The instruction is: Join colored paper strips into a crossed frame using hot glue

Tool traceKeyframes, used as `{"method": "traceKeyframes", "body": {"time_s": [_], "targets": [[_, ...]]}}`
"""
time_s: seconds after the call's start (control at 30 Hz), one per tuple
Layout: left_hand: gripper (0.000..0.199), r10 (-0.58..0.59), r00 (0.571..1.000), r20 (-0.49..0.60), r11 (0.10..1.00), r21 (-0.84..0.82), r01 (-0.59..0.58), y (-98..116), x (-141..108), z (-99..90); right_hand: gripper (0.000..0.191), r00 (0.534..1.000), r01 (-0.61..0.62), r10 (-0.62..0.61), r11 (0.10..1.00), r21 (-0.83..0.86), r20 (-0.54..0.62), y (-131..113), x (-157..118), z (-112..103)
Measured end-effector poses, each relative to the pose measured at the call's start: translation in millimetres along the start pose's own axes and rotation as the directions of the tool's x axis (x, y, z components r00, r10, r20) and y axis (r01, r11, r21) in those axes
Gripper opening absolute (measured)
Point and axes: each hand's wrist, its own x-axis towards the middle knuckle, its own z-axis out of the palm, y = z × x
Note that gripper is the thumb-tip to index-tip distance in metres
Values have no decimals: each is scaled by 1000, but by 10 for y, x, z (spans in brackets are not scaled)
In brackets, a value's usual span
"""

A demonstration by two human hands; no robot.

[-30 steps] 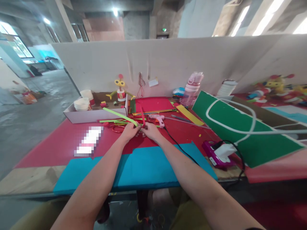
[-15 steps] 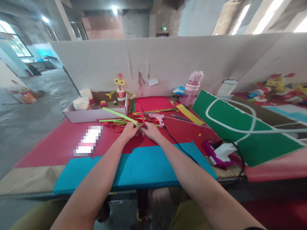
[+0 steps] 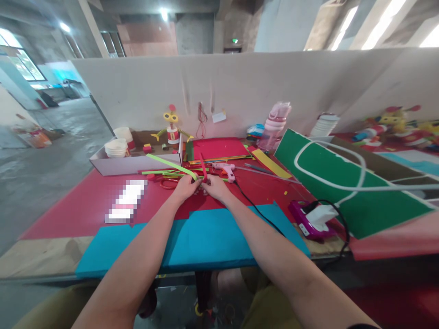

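My left hand (image 3: pixel 186 188) is closed in a pinch on a light green paper strip (image 3: pixel 168 164), whose free end reaches out to the upper left. Beside it, fingertips almost touching, my right hand (image 3: pixel 215 188) pinches a red paper strip (image 3: pixel 203 165) that stands up and away from me. The two strips come together at my fingertips, where the fingers hide how they meet. A pink glue gun (image 3: pixel 225 171) lies just beyond my right hand. Left of my left hand are red-handled scissors (image 3: pixel 168 183) and several loose green strips (image 3: pixel 152 172).
A white box (image 3: pixel 137 165) with paper cups (image 3: pixel 116 147) and a paper-cup figure (image 3: pixel 172 132) stands at the back left. Blue sheets (image 3: pixel 206 242) cover the front edge. Rightward are a purple power strip (image 3: pixel 310 224), a green board (image 3: pixel 346 183), a white cable (image 3: pixel 368 187) and a pink bottle (image 3: pixel 274 125).
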Motion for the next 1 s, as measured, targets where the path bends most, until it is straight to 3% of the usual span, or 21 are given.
{"method": "traceKeyframes", "body": {"time_s": [0.43, 0.53, 0.67, 0.8, 1.0], "targets": [[17, -1, 1000, 1, 999, 32, 1, 45, -15, -9, 5, 1000, -3, 3, 1000, -6, -7, 9, 8, 3], [18, 14, 999, -44, 998, 55, -11, 20, -5, -10, 5, 1000, 1, 0, 1000, 3, -21, -18, -9, 5], [23, 4, 988, -157, 999, -49, -12, -12, 16, 9, 5, 999, 4, 2, 985, 170, -32, -89, -32, -2], [26, -40, 987, -154, 975, -221, 5, -44, 33, 31, 3, 998, -37, 49, 935, 352, -25, -160, -46, -22], [26, -75, 976, -206, 975, -222, 28, -43, 21, 13, 8, 992, -107, 125, 880, 464, -9, -156, -46, -15]]}}
